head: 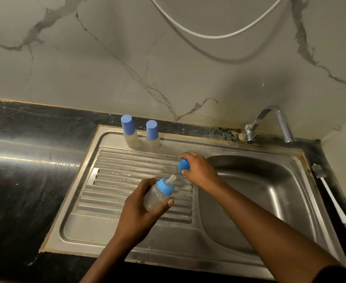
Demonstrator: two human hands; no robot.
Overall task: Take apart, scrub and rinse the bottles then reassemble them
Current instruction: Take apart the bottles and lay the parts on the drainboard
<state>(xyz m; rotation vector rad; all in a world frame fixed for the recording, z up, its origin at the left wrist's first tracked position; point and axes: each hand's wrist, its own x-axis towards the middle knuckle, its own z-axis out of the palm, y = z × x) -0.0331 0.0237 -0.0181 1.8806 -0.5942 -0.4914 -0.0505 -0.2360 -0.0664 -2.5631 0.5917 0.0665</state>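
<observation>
Left grip [139,203] holds the clear plastic baby bottle with blue collar [158,198], tilted above the steel drainboard [115,180]; right grip [199,169] clasps its blue cap [183,164]. We risk the cap dropping into the basin [249,180] if that hold loosens.

The left hand [136,209] comes up from the bottom edge, palm turned to the right. Its fingers curl behind a bottle [154,198] and the thumb [167,203] lies across the front, so the bottle is held tilted. The left forearm [107,260] is bare. The right arm [260,221] reaches from the lower right corner, long and almost straight. The right hand [200,167] is higher than the left one, back side up, fingers bent down around a cap [183,164]. The two hands are near but apart.
</observation>
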